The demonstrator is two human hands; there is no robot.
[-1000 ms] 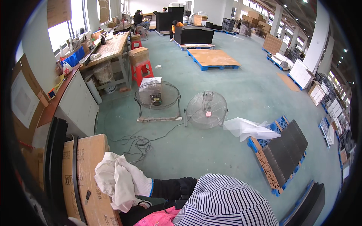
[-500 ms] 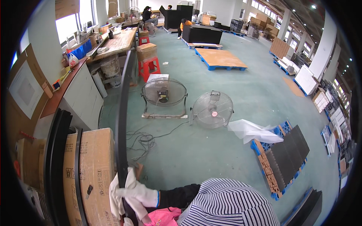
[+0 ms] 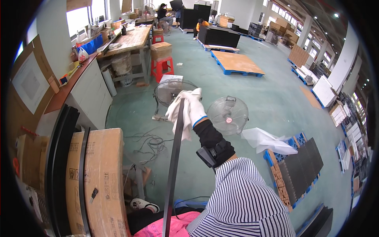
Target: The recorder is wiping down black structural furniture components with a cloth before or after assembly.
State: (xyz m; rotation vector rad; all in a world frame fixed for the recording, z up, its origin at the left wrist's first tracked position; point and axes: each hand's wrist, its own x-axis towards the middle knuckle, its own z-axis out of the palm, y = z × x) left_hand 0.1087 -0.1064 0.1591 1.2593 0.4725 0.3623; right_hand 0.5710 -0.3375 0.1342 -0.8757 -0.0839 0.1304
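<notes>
My right hand (image 3: 194, 107), in a white glove with a blue cuff edge, is raised in front of me. Its fingers are closed on a whitish cloth (image 3: 173, 114), which wraps the upper end of a long, thin black bar (image 3: 173, 173). From there the bar slants down past my pink apron (image 3: 173, 226) and out at the lower edge. A black device (image 3: 207, 156) sits on my right wrist, below the striped sleeve. My left hand is out of sight, and so is the bar's lower end.
At left stand a cardboard box (image 3: 103, 170) and several black strips (image 3: 59, 170). Ahead on the green floor are two fans (image 3: 228, 114), loose cable (image 3: 152, 144) and red stools (image 3: 162, 69). A pallet with dark panels (image 3: 302, 170) lies to the right. People work far off.
My right hand has moved up and away from me with the cloth, from low on the bar to its upper end. The bar now leans lower and further right.
</notes>
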